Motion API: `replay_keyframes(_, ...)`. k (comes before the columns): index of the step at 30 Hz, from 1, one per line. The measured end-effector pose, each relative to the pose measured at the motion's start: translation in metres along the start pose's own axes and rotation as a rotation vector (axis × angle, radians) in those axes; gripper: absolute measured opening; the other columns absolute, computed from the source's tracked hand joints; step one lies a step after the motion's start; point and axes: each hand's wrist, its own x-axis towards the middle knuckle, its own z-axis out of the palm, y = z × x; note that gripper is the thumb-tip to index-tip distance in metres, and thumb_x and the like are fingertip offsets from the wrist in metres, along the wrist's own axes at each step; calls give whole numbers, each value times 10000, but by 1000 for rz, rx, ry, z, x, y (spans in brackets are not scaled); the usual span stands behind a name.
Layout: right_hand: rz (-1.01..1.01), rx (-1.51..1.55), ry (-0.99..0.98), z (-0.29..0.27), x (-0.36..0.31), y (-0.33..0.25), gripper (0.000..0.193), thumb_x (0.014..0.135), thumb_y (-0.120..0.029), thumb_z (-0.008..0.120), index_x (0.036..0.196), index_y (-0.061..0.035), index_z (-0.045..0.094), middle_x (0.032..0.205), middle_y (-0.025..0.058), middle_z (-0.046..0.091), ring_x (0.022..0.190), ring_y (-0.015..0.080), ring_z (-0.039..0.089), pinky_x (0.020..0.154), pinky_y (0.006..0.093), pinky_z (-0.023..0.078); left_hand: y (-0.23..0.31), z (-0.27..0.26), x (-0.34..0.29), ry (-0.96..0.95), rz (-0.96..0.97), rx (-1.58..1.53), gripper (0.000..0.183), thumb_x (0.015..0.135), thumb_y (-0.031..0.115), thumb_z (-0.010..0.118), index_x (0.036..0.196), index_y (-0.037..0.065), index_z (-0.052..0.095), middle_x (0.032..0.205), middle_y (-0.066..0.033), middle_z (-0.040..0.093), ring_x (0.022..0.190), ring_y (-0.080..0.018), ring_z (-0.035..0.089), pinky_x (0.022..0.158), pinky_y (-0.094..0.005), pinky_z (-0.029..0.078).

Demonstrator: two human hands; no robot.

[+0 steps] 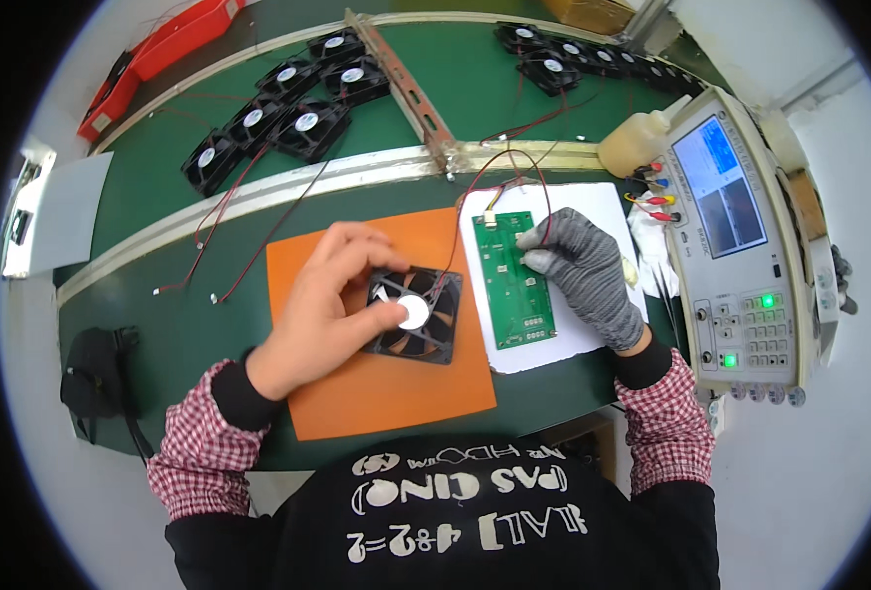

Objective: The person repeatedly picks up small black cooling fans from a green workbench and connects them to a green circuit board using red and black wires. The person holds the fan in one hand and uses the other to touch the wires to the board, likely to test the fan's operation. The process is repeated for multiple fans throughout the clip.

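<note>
My bare left hand (pixel 325 305) grips a square black cooling fan (pixel 440 344) lying on an orange mat (pixel 396 408). Its thumb presses at the round white hub label, and the fingers reach over the far edge. From the fan a thin red and black lead (pixel 499 157) arcs up and over to my right hand (pixel 585 270), which wears a grey striped glove. Thumb and forefinger of that hand are pinched together above a green circuit board (pixel 504 305), holding the lead's end; the tip itself is hidden. A white plug with wires (pixel 491 220) sits at the board's far edge.
Beneath the board lies a white sheet (pixel 583 344). A test instrument (pixel 740 256) with a lit screen stands at right, beside a yellowish bottle (pixel 634 140). More black fans (pixel 306 126) sit beyond a pale rail (pixel 357 169), and a slotted metal bar (pixel 406 88) divides the far area.
</note>
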Motion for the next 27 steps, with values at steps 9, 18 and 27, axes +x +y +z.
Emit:
replay_keyframes(9,-366,-488,-120,-2,0,1,237,775,9,694,986,-98,710,899,60,665,878,250,628,837,361,481,-6,9,-5,-7,277,413,1023,531,339,912,1395,36,454,1252,-131,518,1213,-346,456,1058,-477,314)
replay_keyframes(18,-193,-161,-63,-1,2,2,179,761,-41,749,930,-99,727,908,56,664,916,239,628,884,390,470,44,-9,-41,-8,521,-125,994,595,658,814,1278,-5,526,1182,-172,600,1006,-305,570,873,-408,426)
replay_keyframes(27,-275,-299,-40,-6,0,6,155,754,-48,743,896,-106,723,877,26,645,898,221,619,812,356,463,44,-15,-46,-7,319,-407,960,642,654,797,1243,-49,538,1117,-220,636,995,-347,628,864,-433,492)
